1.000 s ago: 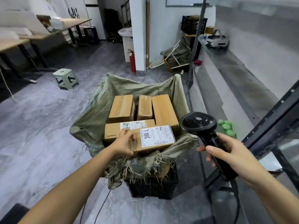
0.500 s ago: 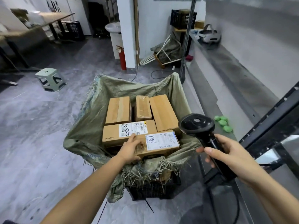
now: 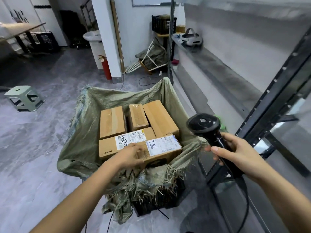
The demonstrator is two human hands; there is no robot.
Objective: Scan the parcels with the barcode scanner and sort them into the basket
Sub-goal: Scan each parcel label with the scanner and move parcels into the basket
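Parcel (image 3: 168,148) lies 9-to-3 along basket's (image 3: 151,203) 6 o'clock rim, fingers (image 3: 138,149) of left hand (image 3: 129,156) grasping it, right hand (image 3: 235,153) clenched round barcode scanner (image 3: 204,125).

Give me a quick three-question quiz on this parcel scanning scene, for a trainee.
1. True or false: the right hand holds the scanner.
2. How many parcels show in the basket? A three, B five, C eight.
3. Fill in: the left hand touches the ___ parcel.
Key: 1 true; 2 B; 3 front parcel.
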